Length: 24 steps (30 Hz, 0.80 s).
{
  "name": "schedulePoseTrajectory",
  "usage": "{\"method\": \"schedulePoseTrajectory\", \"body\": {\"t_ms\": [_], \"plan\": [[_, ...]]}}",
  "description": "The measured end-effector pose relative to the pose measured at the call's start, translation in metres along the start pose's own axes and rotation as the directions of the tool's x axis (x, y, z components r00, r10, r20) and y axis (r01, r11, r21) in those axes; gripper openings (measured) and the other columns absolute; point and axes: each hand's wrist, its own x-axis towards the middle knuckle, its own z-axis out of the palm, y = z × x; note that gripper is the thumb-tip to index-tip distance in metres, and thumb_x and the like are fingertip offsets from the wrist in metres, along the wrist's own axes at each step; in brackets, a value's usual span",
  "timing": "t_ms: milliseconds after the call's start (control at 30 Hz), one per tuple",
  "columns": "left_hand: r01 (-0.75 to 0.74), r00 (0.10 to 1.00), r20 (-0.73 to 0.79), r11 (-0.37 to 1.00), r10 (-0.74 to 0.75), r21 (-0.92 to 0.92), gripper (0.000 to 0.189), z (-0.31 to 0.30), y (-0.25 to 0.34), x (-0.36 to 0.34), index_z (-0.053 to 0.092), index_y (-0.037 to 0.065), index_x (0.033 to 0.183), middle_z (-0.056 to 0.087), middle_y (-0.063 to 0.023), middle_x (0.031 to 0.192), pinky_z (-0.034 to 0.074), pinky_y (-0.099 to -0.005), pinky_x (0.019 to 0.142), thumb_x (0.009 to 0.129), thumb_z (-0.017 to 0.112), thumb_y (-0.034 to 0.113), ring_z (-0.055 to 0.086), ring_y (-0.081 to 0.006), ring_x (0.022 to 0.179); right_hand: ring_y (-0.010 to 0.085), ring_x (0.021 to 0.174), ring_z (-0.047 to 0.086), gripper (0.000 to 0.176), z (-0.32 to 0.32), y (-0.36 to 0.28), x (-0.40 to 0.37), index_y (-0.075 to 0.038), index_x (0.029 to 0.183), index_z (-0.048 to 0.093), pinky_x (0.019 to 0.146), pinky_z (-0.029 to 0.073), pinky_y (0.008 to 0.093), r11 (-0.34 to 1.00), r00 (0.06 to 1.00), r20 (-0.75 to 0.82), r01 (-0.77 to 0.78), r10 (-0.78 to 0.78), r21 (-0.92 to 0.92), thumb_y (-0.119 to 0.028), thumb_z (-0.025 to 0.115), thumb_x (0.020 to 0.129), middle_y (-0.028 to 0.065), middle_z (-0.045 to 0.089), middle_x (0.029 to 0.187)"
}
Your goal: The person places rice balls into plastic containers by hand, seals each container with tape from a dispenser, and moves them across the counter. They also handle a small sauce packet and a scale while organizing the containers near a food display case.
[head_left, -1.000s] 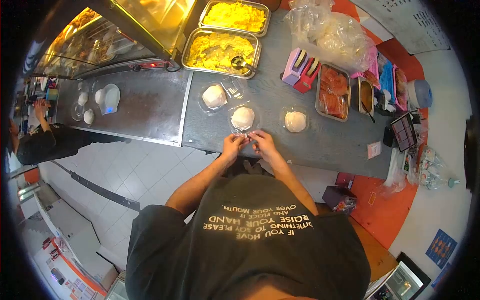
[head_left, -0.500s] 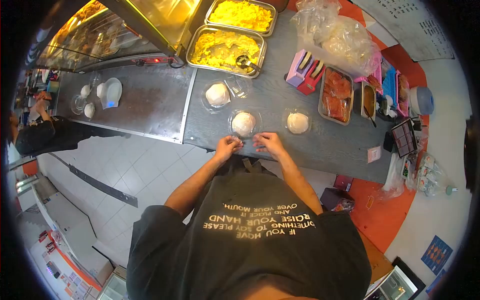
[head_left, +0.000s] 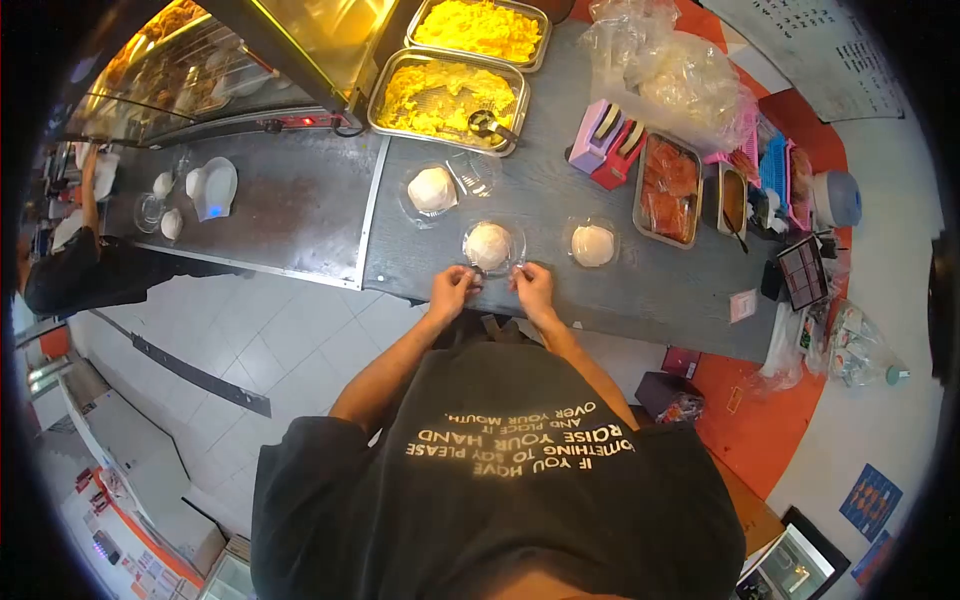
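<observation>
Left hand (head_left: 452,291), right hand (head_left: 535,288): fingers closed, pinching 6 o'clock rim of clear round plastic container of white rice (head_left: 490,245). The paired grip probably steadies it on grey bench (head_left: 650,290).

Clear plastic container (head_left: 492,246) gleams glossy on the matt wood-grain counter (head_left: 610,295); far, shiny metal trays (head_left: 385,95); left, dull brushed steel worktop (head_left: 295,215); far right, crinkly plastic bags (head_left: 685,75).

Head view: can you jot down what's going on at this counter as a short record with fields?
Hands: left hand and right hand at the near rim of the middle clear container; grip unclear
Inside it: white mound
Neighbours: second container up-left, third container to the right
Behind: trays of yellow food, tray of red food
Far left: another person
</observation>
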Motion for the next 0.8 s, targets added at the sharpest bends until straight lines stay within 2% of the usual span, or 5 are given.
{"method": "schedulePoseTrajectory", "body": {"t_ms": [200,400,600,733,800], "plan": [[-0.164,0.962,-0.126,0.882,0.242,0.443,0.015,0.014,-0.002,-0.002,0.056,-0.004,0.086,0.062,-0.0077,0.072,0.051,-0.0264,0.062,0.093,0.05,0.008,0.063,-0.0135,0.069,0.0095,0.052,0.052,0.014,0.012,0.002,-0.006,0.0,0.076,0.058,0.048,0.041,0.0256,0.995,0.994,-0.093,-0.045,0.052,0.086,-0.008,0.056,0.087,0.0027,0.057,0.061],[-0.168,0.954,-0.184,0.932,0.236,0.32,0.019,0.014,-0.008,0.005,0.058,-0.004,0.089,0.064,-0.0082,0.071,0.051,-0.0271,0.061,0.093,0.051,0.013,0.064,-0.0141,0.064,0.0102,0.053,0.051,0.014,0.011,-0.008,-0.005,0.001,0.082,0.06,0.05,0.041,0.0246,0.994,0.995,-0.075,-0.05,0.058,0.102,-0.011,0.056,0.088,0.004,0.057,0.064],[-0.176,0.978,-0.07,0.955,0.198,0.24,0.022,0.006,0.011,-0.002,0.057,-0.004,0.095,0.064,-0.0083,0.08,0.051,-0.0268,0.069,0.094,0.051,0.016,0.064,-0.0144,0.079,0.0122,0.048,0.053,0.023,-0.029,-0.045,-0.006,0.001,0.097,0.06,0.044,0.045,0.0266,0.821,0.909,0.166,-0.417,0.383,0.39,-0.021,0.054,0.092,0.0071,0.059,0.07],[-0.149,0.987,-0.03,0.975,0.156,0.166,0.021,0.002,0.008,-0.003,0.057,-0.003,0.096,0.064,-0.0081,0.084,0.051,-0.026,0.07,0.093,0.052,0.017,0.064,-0.0152,0.082,0.0124,0.048,0.053,0.024,-0.08,-0.074,0.011,0.0,0.102,0.06,0.045,0.045,0.0264,0.987,0.988,0.071,-0.14,0.134,0.086,-0.021,0.055,0.092,0.0078,0.06,0.073],[-0.081,0.995,-0.06,0.997,0.082,0.007,0.02,0.004,0.009,-0.003,0.057,-0.006,0.095,0.064,-0.0115,0.085,0.053,-0.0261,0.069,0.093,0.052,0.013,0.065,-0.0174,0.079,0.0107,0.06,0.057,0.024,-0.108,-0.085,0.032,0.0,0.103,0.062,0.055,0.047,0.0249,0.997,0.974,-0.215,0.065,-0.07,-0.03,-0.019,0.054,0.091,0.0042,0.061,0.074]]}}
